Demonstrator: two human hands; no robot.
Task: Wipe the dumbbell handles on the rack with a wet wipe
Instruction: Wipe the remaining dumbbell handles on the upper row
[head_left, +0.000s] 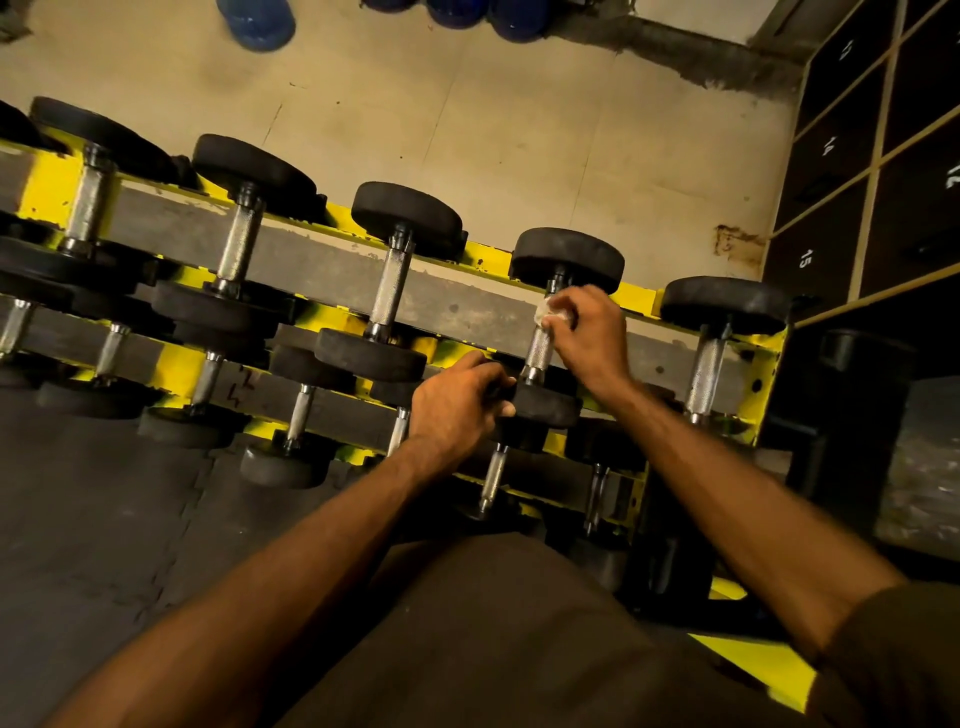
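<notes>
A yellow and grey rack (322, 270) holds rows of black dumbbells with knurled steel handles. My right hand (587, 332) pinches a crumpled white wet wipe (551, 313) against the upper part of one top-row handle (539, 353). That dumbbell's far weight head (569, 257) lies beyond my fingers. My left hand (457, 405) grips the near weight head (545, 405) of the same dumbbell, fingers curled over its edge. Other top-row handles (389, 291) stand bare to the left, and one (705, 371) to the right.
Lower rack rows carry smaller dumbbells (298, 415). Dark numbered lockers (841, 171) stand at the right. Blue water jugs (257, 21) sit on the beige floor (467, 104) behind the rack. Black rubber matting (93, 519) lies at the lower left.
</notes>
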